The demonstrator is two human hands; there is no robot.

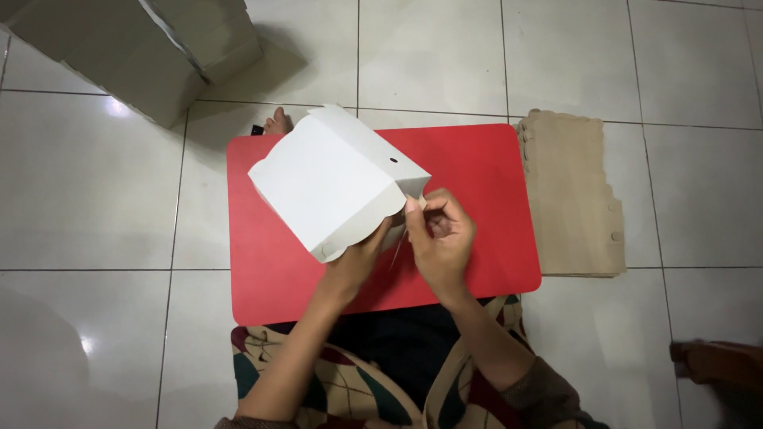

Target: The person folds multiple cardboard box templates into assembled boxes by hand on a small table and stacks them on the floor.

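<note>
The person sits on a floor of large, pale, glossy tiles with thin dark grout lines; soft glare spots show at the left. A low red table with rounded corners stands over the lap, its top plain and matte. One bare toe peeks out past the table's far left edge.

Above the table, a white paperboard box, partly folded, is held tilted, with a scalloped flap at its near edge and a small round hole on one side panel. The left hand reaches up under the box's near edge, its grip closed on the flap from below. The right hand pinches the box's right corner, thumb and fingers closed on a small tab.

Just beside the table's right edge, a stack of flat brown box blanks lies on the floor. A large cardboard carton sits at the far left. A brown object, blurred, shows at the right edge.
</note>
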